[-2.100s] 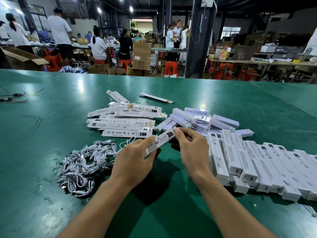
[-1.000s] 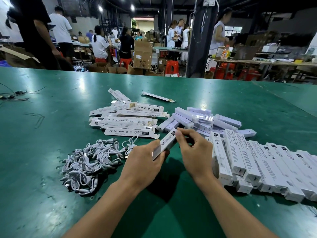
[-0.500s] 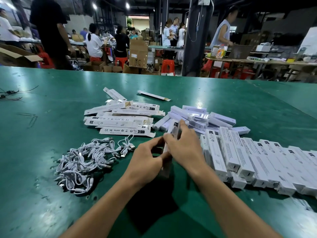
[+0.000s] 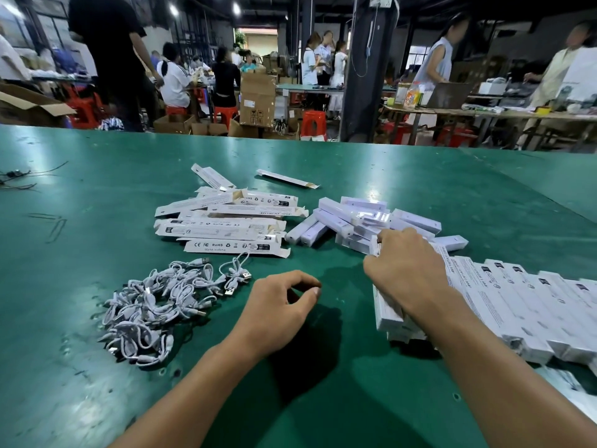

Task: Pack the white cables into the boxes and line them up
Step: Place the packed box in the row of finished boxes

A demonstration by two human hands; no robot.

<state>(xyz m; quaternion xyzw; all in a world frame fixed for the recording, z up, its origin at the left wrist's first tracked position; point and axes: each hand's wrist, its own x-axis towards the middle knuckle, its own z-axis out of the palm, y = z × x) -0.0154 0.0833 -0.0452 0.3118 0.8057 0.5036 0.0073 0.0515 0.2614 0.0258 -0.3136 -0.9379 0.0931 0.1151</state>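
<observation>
A tangled pile of short white cables (image 4: 155, 305) lies on the green table (image 4: 97, 176) at the left. Behind it is a stack of flat, unfolded white boxes (image 4: 226, 227). A loose heap of closed white boxes (image 4: 352, 218) sits at centre, and a neat row of closed boxes (image 4: 523, 305) runs off to the right. My right hand (image 4: 403, 266) lies over the white box (image 4: 387, 313) at the row's left end, with fingers and thumb curled round it. My left hand (image 4: 277, 305) hovers beside the cables, loosely curled and holding nothing.
One flat box (image 4: 287, 178) lies alone farther back. Black wires (image 4: 16, 177) trail at the table's far left edge. Beyond the table stand people, cardboard cartons (image 4: 256, 98), red stools (image 4: 313, 122) and a dark pillar (image 4: 365, 69).
The box both hands held at centre has gone right with my right hand to the left end of the row. My left hand has let go and drawn back.
</observation>
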